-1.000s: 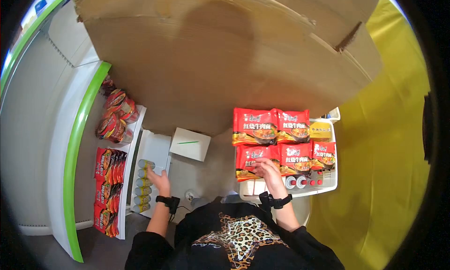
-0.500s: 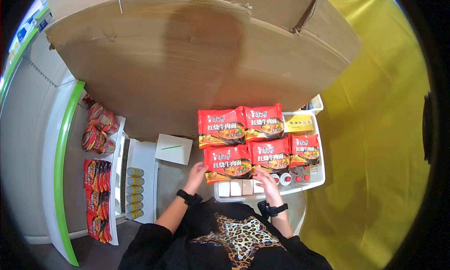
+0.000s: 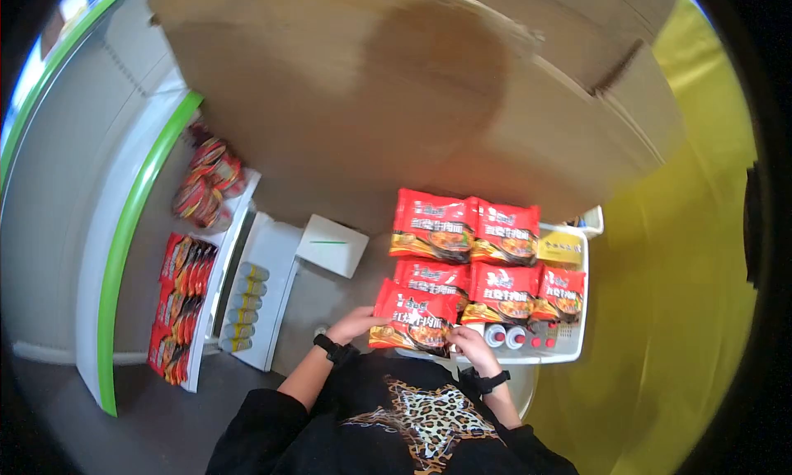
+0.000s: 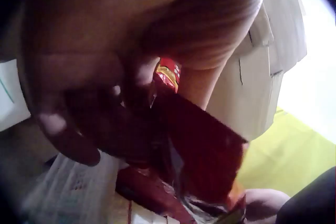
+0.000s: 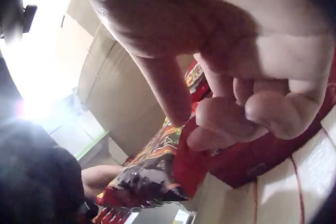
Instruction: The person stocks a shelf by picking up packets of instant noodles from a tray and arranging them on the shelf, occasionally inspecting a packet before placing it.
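A red packet of instant noodles point(image 3: 415, 320) is held by its two sides in front of the person's body, at the near left corner of the white basket point(image 3: 569, 357). The left hand point(image 3: 356, 325) grips its left edge, and the right hand point(image 3: 473, 349) pinches its lower right corner. In the left wrist view the packet's red underside point(image 4: 207, 153) hangs from the curled fingers. Thumb and fingers of the right hand close on the crinkled packet edge point(image 5: 184, 150) in the right wrist view. Behind it, another noodle packet point(image 3: 433, 274) is partly covered.
More noodle packets point(image 3: 505, 292) lie on the basket with a yellow box point(image 3: 560, 248) and red-capped bottles point(image 3: 515, 337). To the left, shelves hold noodle packs point(image 3: 177, 306), noodle cups point(image 3: 206, 182) and cans point(image 3: 245, 302). A white box point(image 3: 332, 245) and cardboard wall point(image 3: 330, 103) stand ahead.
The left hand has come from the cans on the shelf to a noodle packet. Both hands have lifted that packet off the near row toward the body, exposing another beneath.
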Tool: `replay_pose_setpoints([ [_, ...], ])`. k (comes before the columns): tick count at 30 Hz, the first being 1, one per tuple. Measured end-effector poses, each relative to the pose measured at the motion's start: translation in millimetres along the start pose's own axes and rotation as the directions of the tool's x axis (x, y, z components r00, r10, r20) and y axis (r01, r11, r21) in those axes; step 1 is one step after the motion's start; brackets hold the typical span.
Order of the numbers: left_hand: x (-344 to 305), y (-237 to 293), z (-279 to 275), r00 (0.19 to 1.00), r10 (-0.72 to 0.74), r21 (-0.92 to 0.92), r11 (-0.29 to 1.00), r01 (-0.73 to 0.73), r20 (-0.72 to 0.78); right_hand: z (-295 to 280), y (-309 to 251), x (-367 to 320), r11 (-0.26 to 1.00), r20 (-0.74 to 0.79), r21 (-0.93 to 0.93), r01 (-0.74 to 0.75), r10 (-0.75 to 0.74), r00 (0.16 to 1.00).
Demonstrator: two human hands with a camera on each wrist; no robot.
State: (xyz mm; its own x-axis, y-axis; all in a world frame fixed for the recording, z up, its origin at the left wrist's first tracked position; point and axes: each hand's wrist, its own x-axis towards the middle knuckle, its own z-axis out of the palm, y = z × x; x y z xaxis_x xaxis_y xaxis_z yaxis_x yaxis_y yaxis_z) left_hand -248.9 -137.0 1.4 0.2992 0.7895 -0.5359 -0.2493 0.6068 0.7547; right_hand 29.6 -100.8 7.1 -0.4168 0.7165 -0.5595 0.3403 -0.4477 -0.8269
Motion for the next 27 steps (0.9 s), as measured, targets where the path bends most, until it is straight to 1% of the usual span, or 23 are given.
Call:
replay_pose_setpoints([
  [1, -7, 0, -4, 1.000, 0.005, 0.026, 1.000, -0.004, -0.006, 5, 3, 3, 1.000, 0.032, -0.010, 0.027, -0.027, 0.999],
  [2, -15, 0, -10, 1.000, 0.009, 0.051, 0.999, -0.008, -0.014, 11, 2, 4, 1.000, 0.078, 0.008, -0.001, 0.000, 0.997],
  [3, -24, 0, -16, 0.999, 0.022, 0.030, 0.999, -0.021, -0.045, 18, -1, 5, 0.999, 0.122, 0.023, -0.031, 0.028, 0.992],
  [4, -32, 1, -22, 0.999, 0.026, 0.050, 0.998, -0.024, -0.038, 26, -14, 3, 0.996, 0.168, 0.015, -0.086, 0.083, 0.982],
  [5, -40, 1, -31, 0.999, 0.032, 0.071, 0.997, -0.030, -0.027, 34, -14, 7, 0.999, 0.185, -0.027, -0.042, 0.046, 0.982],
  [7, -56, -4, -47, 0.995, 0.083, 0.025, 0.996, -0.082, -0.047, 52, -22, 15, 0.998, 0.226, -0.065, 0.028, -0.013, 0.974],
  [10, -85, -7, -77, 0.987, 0.137, -0.037, 0.989, -0.140, -0.081, 80, -27, 39, 0.990, 0.252, -0.123, 0.064, -0.031, 0.967],
  [11, -97, -6, -87, 0.984, 0.146, -0.061, 0.986, -0.152, -0.102, 91, -37, 45, 0.978, 0.271, -0.188, 0.095, -0.042, 0.962],
  [12, -110, -6, -97, 0.981, 0.156, -0.069, 0.984, -0.165, -0.116, 104, -46, 48, 0.984, 0.262, -0.165, 0.066, -0.021, 0.965],
  [13, -124, -3, -107, 0.972, 0.160, -0.087, 0.981, -0.176, -0.170, 120, -57, 51, 0.989, 0.254, -0.142, 0.036, 0.001, 0.967],
  [14, -138, -3, -118, 0.961, 0.160, -0.106, 0.977, -0.187, -0.225, 136, -65, 56, 0.987, 0.269, -0.156, 0.042, 0.002, 0.963],
  [16, -162, -6, -142, 0.945, 0.175, -0.121, 0.969, -0.215, -0.277, 170, -79, 67, 0.989, 0.331, -0.086, 0.120, -0.086, 0.940],
  [17, -175, -9, -155, 0.933, 0.183, -0.127, 0.965, -0.231, -0.311, 189, -87, 72, 0.987, 0.346, -0.096, 0.126, -0.085, 0.934],
  [18, -183, -20, -171, 0.927, 0.176, -0.186, 0.951, -0.247, -0.331, 208, -95, 75, 0.995, 0.398, -0.045, 0.087, -0.062, 0.915],
  [19, -197, -24, -182, 0.922, 0.181, -0.188, 0.948, -0.257, -0.343, 228, -103, 78, 0.999, 0.449, 0.005, 0.045, -0.043, 0.892],
  [20, -209, -28, -193, 0.899, 0.213, -0.191, 0.934, -0.303, -0.384, 248, -109, 82, 0.999, 0.492, 0.014, 0.036, -0.038, 0.870],
  [21, -221, -32, -205, 0.873, 0.241, -0.193, 0.918, -0.347, -0.423, 266, -110, 89, 0.999, 0.501, 0.008, 0.040, -0.039, 0.864],
  [22, -232, -41, -218, 0.844, 0.247, -0.156, 0.921, -0.358, -0.477, 284, -108, 100, 1.000, 0.523, -0.012, 0.020, -0.011, 0.853],
  [23, -242, -51, -230, 0.836, 0.253, -0.151, 0.918, -0.366, -0.486, 306, -114, 104, 1.000, 0.543, -0.032, 0.001, 0.016, 0.839],
  [24, -252, -61, -240, 0.810, 0.246, -0.202, 0.892, -0.404, -0.532, 328, -121, 105, 0.998, 0.550, 0.000, -0.059, 0.049, 0.834],
  [25, -263, -69, -249, 0.782, 0.235, -0.249, 0.861, -0.443, -0.578, 349, -122, 111, 0.999, 0.561, -0.002, -0.054, 0.046, 0.827],
  [26, -276, -75, -254, 0.745, 0.216, -0.280, 0.832, -0.479, -0.631, 370, -121, 119, 0.998, 0.577, -0.065, -0.025, 0.059, 0.814],
  [27, -286, -86, -260, 0.737, 0.217, -0.274, 0.832, -0.483, -0.640, 389, -120, 125, 0.992, 0.592, -0.127, 0.004, 0.073, 0.802],
])
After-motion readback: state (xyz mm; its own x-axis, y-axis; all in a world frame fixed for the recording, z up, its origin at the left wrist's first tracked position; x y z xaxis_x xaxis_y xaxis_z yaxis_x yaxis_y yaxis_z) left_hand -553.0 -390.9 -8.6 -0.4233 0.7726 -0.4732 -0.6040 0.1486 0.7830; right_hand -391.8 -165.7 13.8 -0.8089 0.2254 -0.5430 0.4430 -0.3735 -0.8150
